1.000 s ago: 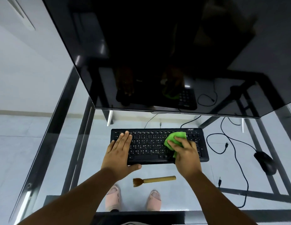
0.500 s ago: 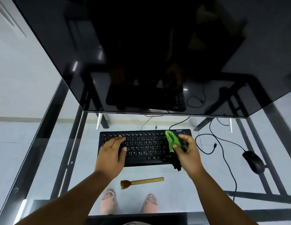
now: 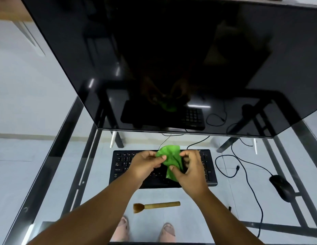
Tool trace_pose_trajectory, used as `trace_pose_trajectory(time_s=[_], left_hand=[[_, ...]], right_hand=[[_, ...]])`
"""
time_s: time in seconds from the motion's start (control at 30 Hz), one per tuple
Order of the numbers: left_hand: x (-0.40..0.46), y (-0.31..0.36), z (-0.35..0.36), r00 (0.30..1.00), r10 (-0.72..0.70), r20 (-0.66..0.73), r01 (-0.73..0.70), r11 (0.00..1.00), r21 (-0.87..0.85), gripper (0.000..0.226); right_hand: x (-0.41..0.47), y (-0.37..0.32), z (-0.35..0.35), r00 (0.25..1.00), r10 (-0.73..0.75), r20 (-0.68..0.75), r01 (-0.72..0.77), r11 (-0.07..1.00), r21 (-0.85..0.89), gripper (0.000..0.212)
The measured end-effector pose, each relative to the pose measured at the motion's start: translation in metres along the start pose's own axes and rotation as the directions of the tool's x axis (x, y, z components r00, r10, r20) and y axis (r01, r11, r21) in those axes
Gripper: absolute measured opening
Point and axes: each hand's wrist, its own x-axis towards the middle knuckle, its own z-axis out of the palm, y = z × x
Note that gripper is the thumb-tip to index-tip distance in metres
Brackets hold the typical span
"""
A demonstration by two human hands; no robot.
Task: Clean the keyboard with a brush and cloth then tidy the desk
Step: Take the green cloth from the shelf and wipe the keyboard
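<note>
Above the keyboard (image 3: 163, 167), the left hand (image 3: 145, 164) and right hand (image 3: 189, 169) both pinch the green cloth (image 3: 171, 160), each grip closed on its edge. The brush (image 3: 156, 206) lies on the glass bench (image 3: 94, 174), near the keyboard. A mouse (image 3: 281, 188) sits at right.

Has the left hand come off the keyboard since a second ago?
Yes. The left hand left the keyboard's left end, moving right to pinch the green cloth with the right hand.
</note>
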Motion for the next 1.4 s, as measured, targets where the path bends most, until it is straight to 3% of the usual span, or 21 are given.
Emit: trace_pose_trajectory(time_s=[0.13, 0.27, 0.4, 0.6, 0.7, 0.83, 0.97, 1.03, 1.13, 1.27, 1.4], left_hand=[[0.002, 0.004, -0.004, 1.000, -0.025, -0.003, 0.025, 0.992, -0.128, 0.011], [0.003, 0.007, -0.009, 0.998, 0.001, 0.058, 0.013, 0.972, -0.234, 0.014], [0.004, 0.009, -0.018, 0.998, -0.001, 0.060, 0.017, 0.961, -0.278, 0.018], [0.002, 0.006, -0.026, 0.999, -0.019, -0.031, 0.009, 0.955, -0.298, 0.023], [-0.001, 0.006, -0.030, 0.997, -0.013, 0.076, 0.037, 0.942, -0.332, 0.030], [-0.006, 0.003, -0.038, 0.966, 0.052, 0.254, -0.010, 0.987, -0.162, 0.055], [0.002, 0.002, -0.045, 0.987, 0.033, 0.154, -0.056, 0.987, 0.148, 0.062], [0.004, 0.005, -0.048, 0.994, 0.050, 0.098, -0.081, 0.932, 0.352, 0.056], [0.004, 0.012, -0.048, 0.995, 0.063, 0.082, -0.099, 0.802, 0.589, 0.042], [0.007, 0.011, -0.051, 0.989, -0.051, 0.141, -0.056, 0.747, 0.663, 0.038], [0.013, -0.003, -0.053, 0.995, -0.010, 0.096, -0.049, 0.802, 0.595, 0.036]], right_hand=[[0.004, -0.006, -0.002, 0.967, 0.225, 0.123, -0.245, 0.951, 0.190, 0.062], [0.011, 0.000, -0.005, 0.870, 0.341, 0.357, -0.469, 0.798, 0.379, 0.054], [0.018, 0.006, -0.006, 0.874, 0.366, 0.321, -0.467, 0.817, 0.338, 0.039], [0.026, -0.001, -0.009, 0.888, 0.326, 0.325, -0.450, 0.766, 0.459, 0.030], [0.027, -0.004, -0.005, 0.893, 0.344, 0.292, -0.449, 0.732, 0.512, 0.022], [0.030, -0.012, -0.009, 0.876, 0.324, 0.356, -0.479, 0.668, 0.570, 0.023], [0.034, -0.017, -0.016, 0.802, 0.261, 0.537, -0.541, 0.698, 0.470, 0.054], [0.036, -0.019, -0.016, 0.780, 0.295, 0.552, -0.545, 0.754, 0.367, 0.058], [0.038, -0.022, -0.014, 0.783, 0.333, 0.525, -0.520, 0.814, 0.260, 0.044], [0.035, -0.012, -0.009, 0.802, 0.313, 0.509, -0.391, 0.919, 0.052, 0.019], [0.031, 0.000, -0.002, 0.773, 0.375, 0.511, -0.409, 0.911, -0.051, 0.015]])
